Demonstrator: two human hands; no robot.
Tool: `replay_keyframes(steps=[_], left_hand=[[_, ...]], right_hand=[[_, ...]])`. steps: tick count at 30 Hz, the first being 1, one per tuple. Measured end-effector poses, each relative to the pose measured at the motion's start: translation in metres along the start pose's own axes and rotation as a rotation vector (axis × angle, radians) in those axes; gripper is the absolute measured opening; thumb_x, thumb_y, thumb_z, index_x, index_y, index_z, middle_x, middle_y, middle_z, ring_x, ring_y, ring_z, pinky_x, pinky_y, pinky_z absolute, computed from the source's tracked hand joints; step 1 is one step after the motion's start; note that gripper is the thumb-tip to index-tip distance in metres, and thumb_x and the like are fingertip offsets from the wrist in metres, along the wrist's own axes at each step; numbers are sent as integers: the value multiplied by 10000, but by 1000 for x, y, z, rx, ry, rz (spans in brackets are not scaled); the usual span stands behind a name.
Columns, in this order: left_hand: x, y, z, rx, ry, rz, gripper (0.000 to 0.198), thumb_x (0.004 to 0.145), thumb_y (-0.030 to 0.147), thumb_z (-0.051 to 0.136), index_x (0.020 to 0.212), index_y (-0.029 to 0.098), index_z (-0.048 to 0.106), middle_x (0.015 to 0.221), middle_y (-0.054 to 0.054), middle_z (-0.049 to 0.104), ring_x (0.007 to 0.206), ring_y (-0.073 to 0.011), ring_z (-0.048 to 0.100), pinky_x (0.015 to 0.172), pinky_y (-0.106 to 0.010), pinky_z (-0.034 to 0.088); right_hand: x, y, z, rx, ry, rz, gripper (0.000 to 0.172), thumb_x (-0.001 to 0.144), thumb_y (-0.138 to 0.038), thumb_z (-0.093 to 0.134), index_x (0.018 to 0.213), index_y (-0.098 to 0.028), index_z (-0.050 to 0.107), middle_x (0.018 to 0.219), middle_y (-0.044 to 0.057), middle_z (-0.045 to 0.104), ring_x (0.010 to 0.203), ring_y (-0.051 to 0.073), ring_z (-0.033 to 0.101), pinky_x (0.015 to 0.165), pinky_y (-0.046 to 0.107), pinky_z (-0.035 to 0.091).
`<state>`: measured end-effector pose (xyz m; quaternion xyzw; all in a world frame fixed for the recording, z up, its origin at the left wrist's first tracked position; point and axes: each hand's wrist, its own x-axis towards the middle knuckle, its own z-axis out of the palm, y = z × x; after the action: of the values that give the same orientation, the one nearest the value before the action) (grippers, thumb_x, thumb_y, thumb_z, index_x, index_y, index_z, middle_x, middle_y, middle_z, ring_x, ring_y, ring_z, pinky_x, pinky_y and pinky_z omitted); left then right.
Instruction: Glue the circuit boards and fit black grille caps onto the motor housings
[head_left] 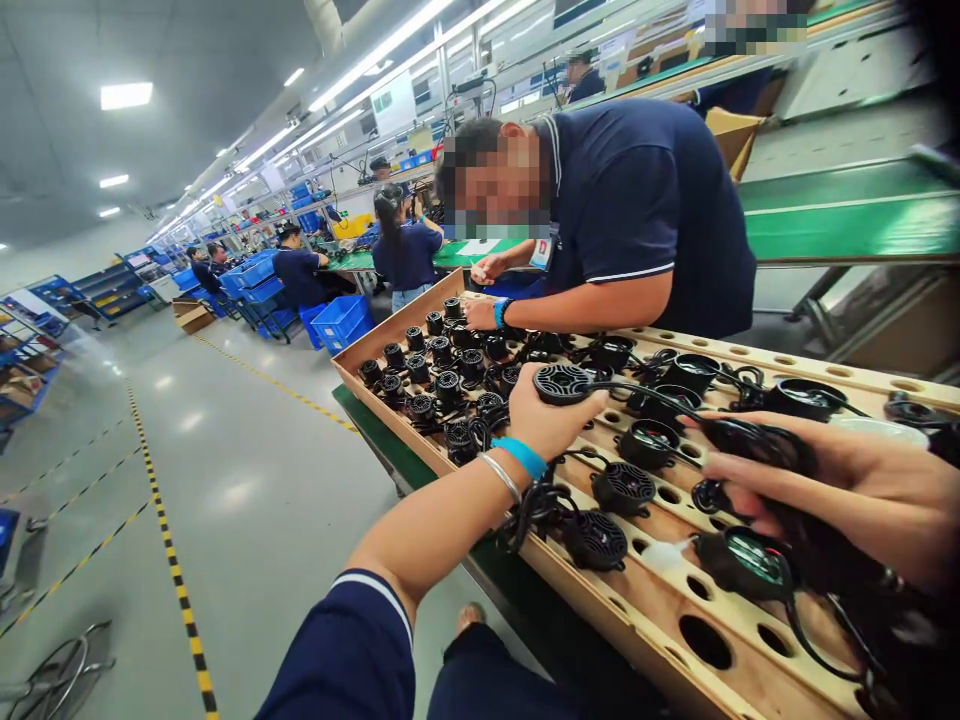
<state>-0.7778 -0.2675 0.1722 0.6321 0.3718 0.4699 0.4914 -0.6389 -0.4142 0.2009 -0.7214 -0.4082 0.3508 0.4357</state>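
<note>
My left hand (pixel 547 425), with a blue band and a silver bangle at the wrist, grips a round black housing (pixel 562 383) with a slotted grille on top. A black cable runs from this housing toward my right hand (pixel 862 490). Those fingers are closed around a coiled bundle of black cable (pixel 757 440). Below both hands lies a long wooden tray (pixel 622 625) with round holes, holding several similar black housings with cables. One grille-topped housing (pixel 624 488) sits between my hands, and an open-topped one (pixel 750 560) shows wires inside, under my right hand.
Across the tray a co-worker (pixel 637 200) leans over, one hand (pixel 480 315) at the far housings. A green conveyor (pixel 847 210) runs behind. Blue crates (pixel 341 322) and seated people are farther back. The grey floor (pixel 247 520) has yellow-black tape lines.
</note>
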Motion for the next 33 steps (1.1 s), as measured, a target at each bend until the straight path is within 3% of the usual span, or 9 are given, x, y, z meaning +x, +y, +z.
replay_keyframes(steps=[2, 4, 10, 19, 23, 26, 28, 31, 33], left_hand=[[17, -13, -10, 56, 28, 16, 390, 614, 259, 828, 804, 204, 492, 756, 41, 566, 706, -115, 540, 723, -261, 470], [36, -28, -21, 104, 32, 33, 397, 612, 274, 830, 807, 206, 491, 757, 40, 565, 702, -120, 538, 718, -268, 468], [89, -75, -56, 161, -48, 55, 424, 599, 259, 848, 872, 207, 527, 820, 20, 602, 768, -150, 575, 783, -310, 484], [136, -114, -95, 193, -280, 118, 457, 578, 280, 863, 903, 206, 550, 871, -7, 585, 834, -189, 570, 825, -358, 474], [143, -123, -98, 170, -307, 133, 459, 591, 285, 855, 911, 208, 536, 871, -5, 569, 827, -185, 559, 812, -356, 473], [145, -125, -100, 144, -319, 140, 466, 602, 290, 851, 927, 213, 525, 874, -6, 568, 828, -184, 558, 808, -353, 474], [146, -125, -102, 126, -334, 149, 473, 609, 310, 848, 939, 214, 523, 875, -7, 566, 837, -188, 559, 812, -355, 474], [147, -127, -104, 105, -361, 164, 470, 624, 349, 836, 948, 214, 524, 883, -12, 566, 854, -194, 560, 828, -363, 472], [148, -128, -105, 99, -376, 166, 469, 628, 365, 831, 949, 213, 523, 885, -14, 566, 856, -196, 559, 832, -368, 470]], right_hand=[[16, -16, 11, 20, -125, 52, 601, 560, -779, 653, 661, -191, 585, 568, 51, 565, 492, 132, 471, 399, 247, 388], [31, -32, 26, 49, -165, 82, 599, 537, -758, 682, 623, -178, 565, 582, 47, 573, 495, 114, 460, 406, 232, 379], [65, -69, 75, 241, -128, 252, 574, 431, -607, 815, 719, -175, 570, 600, -1, 572, 468, 90, 467, 394, 204, 369], [105, -74, 118, 362, -16, 373, 485, 576, -616, 764, 670, -181, 572, 584, -2, 545, 441, 94, 466, 392, 225, 401], [105, -87, 139, 164, -52, 136, 413, 716, -584, 657, 772, -177, 616, 582, 25, 579, 476, 124, 507, 424, 238, 439], [97, -91, 171, -105, -53, -186, 369, 804, -423, 561, 1035, -150, 654, 805, 85, 688, 693, 178, 640, 641, 289, 562], [92, -88, 194, -248, -49, -349, 384, 836, -290, 483, 1159, -138, 625, 985, 109, 699, 849, 188, 671, 785, 306, 572], [89, -79, 221, -385, 37, -445, 465, 828, -190, 421, 1257, -84, 565, 1076, 134, 689, 952, 205, 675, 835, 309, 571], [89, -76, 229, -428, 80, -462, 481, 824, -178, 414, 1266, -41, 546, 1047, 144, 695, 922, 209, 683, 804, 307, 583]])
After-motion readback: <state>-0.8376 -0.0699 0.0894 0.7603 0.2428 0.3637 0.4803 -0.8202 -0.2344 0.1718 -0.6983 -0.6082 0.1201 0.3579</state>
